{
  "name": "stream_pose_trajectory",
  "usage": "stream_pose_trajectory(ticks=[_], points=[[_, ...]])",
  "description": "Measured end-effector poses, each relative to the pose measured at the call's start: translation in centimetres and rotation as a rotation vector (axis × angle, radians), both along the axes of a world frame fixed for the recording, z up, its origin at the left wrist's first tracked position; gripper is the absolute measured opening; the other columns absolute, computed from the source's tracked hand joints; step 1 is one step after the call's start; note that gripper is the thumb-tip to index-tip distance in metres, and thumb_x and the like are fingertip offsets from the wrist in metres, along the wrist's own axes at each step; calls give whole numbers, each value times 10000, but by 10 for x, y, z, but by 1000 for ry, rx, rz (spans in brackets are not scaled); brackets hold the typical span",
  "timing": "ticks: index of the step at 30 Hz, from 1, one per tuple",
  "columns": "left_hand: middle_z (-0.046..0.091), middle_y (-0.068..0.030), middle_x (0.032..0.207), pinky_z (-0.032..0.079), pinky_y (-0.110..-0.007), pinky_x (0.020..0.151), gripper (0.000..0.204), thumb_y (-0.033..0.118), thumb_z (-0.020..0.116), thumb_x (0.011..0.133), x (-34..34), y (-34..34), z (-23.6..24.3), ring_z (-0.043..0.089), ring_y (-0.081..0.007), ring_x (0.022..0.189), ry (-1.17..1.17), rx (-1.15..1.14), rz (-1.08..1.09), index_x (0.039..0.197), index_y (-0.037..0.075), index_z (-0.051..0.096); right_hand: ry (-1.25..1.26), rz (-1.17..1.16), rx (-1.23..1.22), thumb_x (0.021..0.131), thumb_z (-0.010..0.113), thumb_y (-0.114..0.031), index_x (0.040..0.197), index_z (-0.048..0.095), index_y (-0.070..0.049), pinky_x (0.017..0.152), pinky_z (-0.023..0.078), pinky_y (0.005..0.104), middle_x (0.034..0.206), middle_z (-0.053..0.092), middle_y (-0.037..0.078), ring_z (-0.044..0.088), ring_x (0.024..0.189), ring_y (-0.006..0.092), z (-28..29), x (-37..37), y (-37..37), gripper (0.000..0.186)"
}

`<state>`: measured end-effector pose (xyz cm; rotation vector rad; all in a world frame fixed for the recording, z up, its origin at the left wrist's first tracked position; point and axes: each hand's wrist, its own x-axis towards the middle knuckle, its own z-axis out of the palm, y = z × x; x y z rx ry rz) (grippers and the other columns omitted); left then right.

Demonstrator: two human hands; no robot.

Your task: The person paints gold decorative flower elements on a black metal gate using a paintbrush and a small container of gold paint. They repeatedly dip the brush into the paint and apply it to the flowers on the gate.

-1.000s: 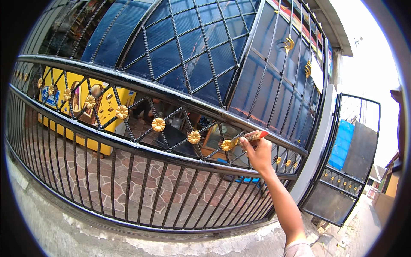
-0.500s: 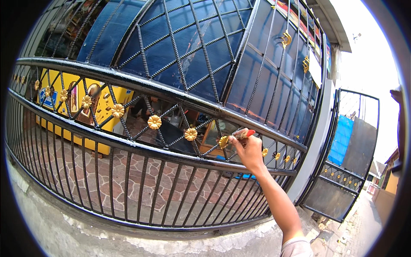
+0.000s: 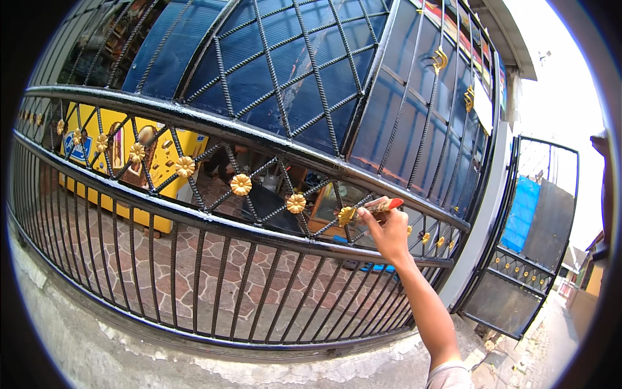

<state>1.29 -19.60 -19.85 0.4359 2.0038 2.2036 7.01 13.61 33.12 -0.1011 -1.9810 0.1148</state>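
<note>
My right hand (image 3: 391, 235) is closed around a paintbrush (image 3: 381, 205) with a red-tipped handle. The brush end meets a gold flower ornament (image 3: 345, 216) on the black metal fence (image 3: 214, 223); fingers and brush partly cover that flower. To its left, another gold flower (image 3: 296, 203) sits where the twisted bars cross, and several more follow along the same band. The smaller gold flowers (image 3: 426, 238) further right are partly behind my hand. My left hand is out of the picture.
Behind the bars stand a yellow chest freezer (image 3: 150, 219) and dark blue sheeting (image 3: 278, 71) above a stone-patterned floor (image 3: 214, 279). A low concrete wall (image 3: 214, 363) carries the fence. At right, a black gate panel (image 3: 518, 259) stands beside a narrow lane (image 3: 551, 337).
The whole view has shifted slightly, so the fence appears a little further right and lower. My right hand keeps its hold on the paintbrush at the same flower.
</note>
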Motion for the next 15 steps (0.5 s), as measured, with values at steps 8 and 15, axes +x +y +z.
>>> stream_pose_trajectory(ticks=[8, 15], points=[[718, -174, 1147, 566, -391, 955, 735, 143, 961, 690, -1, -2, 1, 698, -261, 1028, 50, -86, 42, 1309, -29, 604, 67, -18, 7, 983, 754, -189, 1021, 675, 38, 572, 578, 271, 809, 757, 98, 746, 732, 141, -1, 3, 18, 244], [712, -164, 1156, 552, -399, 975, 745, 162, 972, 674, -3, 0, -7, 685, -274, 1057, -10, -62, 17, 1303, -12, 611, 100, 35, -60, 968, 764, -174, 993, 686, 32, 655, 561, 314, 781, 748, 130, 723, 708, 143, 3, 2, 20, 221]])
